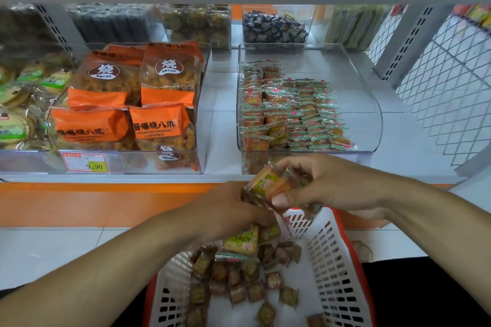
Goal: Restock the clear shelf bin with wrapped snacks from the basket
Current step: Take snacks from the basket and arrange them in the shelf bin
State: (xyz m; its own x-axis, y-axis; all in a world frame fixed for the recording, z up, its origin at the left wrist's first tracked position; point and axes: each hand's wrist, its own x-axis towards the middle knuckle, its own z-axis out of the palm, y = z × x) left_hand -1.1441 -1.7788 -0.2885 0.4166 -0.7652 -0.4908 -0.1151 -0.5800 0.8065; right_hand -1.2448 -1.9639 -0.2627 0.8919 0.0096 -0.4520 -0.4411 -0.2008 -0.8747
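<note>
Head view: your right hand (326,183) and left hand (228,210) both clutch a bunch of wrapped snacks (268,184) above the basket (326,255), with the clear bin (372,125) just beyond them.

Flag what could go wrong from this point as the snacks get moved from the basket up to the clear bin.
1. The right hand and left hand share a loose bundle of wrapped snacks above the basket rim; one could slip and fall outside it.
2. The clear bin already holds neat rows on its left side; dropping the bundle in could knock them out of order.
3. Its front wall is low, so added snacks might slide forward over it.
</note>
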